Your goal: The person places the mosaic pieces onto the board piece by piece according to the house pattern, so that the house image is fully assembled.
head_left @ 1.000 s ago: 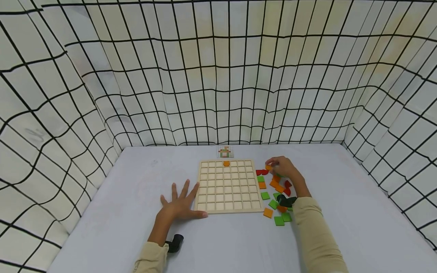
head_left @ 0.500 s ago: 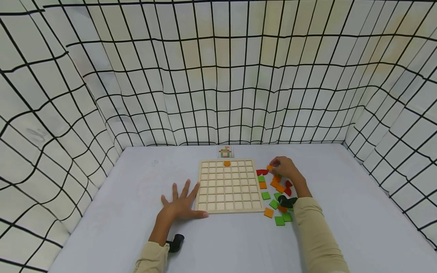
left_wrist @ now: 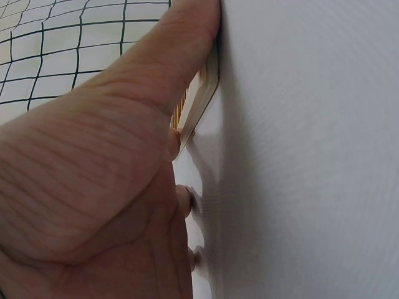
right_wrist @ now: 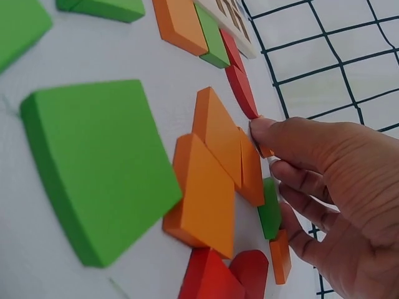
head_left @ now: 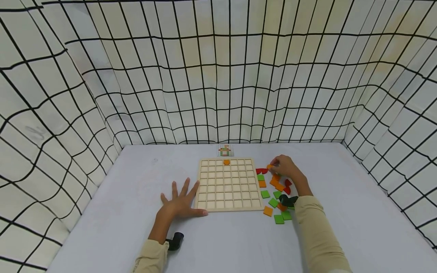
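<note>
A pale wooden grid board (head_left: pixel 228 187) lies flat on the table, with one orange piece (head_left: pixel 226 162) in its far row. My left hand (head_left: pixel 179 204) rests with spread fingers at the board's left side, its thumb along the near left corner. In the left wrist view, the palm and thumb (left_wrist: pixel 156 68) cover most of the board. Right of the board's far corner, my right hand (head_left: pixel 286 167) pinches a small orange piece (right_wrist: pixel 267 151) between thumb and fingers, low over the table. Fingers hide much of that piece. Two red pieces (head_left: pixel 261 171) lie just left of it.
Loose flat pieces are scattered along the board's right side: green squares (head_left: pixel 279 219), orange pieces (head_left: pixel 268 211) and red pieces (head_left: pixel 287 190). Behind the board lies a small printed card (head_left: pixel 225 151). Black netting over white walls (head_left: pixel 228 102) encloses the table.
My right hand has shifted slightly to the right, away from the board, still pinching the orange piece. The left hand and the board pieces look unchanged.
</note>
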Demonstrator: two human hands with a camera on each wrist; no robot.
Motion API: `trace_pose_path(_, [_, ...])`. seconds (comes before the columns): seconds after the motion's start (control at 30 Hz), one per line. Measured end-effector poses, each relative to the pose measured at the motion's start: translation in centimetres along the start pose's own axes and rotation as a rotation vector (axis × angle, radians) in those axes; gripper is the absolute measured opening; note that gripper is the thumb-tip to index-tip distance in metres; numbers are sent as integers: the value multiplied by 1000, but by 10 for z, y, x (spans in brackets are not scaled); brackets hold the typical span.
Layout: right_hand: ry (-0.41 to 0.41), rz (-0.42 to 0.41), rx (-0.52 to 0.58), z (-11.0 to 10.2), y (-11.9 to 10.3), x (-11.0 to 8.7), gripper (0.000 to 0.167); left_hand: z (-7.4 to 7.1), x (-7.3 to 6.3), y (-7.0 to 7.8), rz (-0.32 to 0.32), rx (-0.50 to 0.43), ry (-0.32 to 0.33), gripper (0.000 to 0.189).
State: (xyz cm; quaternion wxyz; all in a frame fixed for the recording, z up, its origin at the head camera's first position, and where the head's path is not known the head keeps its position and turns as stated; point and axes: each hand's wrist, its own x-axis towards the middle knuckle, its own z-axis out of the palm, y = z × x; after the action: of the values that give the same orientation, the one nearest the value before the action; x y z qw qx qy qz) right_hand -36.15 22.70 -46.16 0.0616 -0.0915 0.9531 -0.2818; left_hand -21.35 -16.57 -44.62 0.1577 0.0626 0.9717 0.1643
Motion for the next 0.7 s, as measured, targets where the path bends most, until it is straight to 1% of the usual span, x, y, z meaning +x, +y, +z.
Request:
trace_pose_path(0.4, [29,-4,31,-3,2,-5,29,2,1,-1,0,-4,2,111])
trace_pose_path(0.57, [25,-12,56,-2,-2,-5,33,3,2,-3,5,-2,10,112])
trace_pose_path(0.7, [19,-35,46,-1,-9,-4,34,3,2,-2,9,4,8,111])
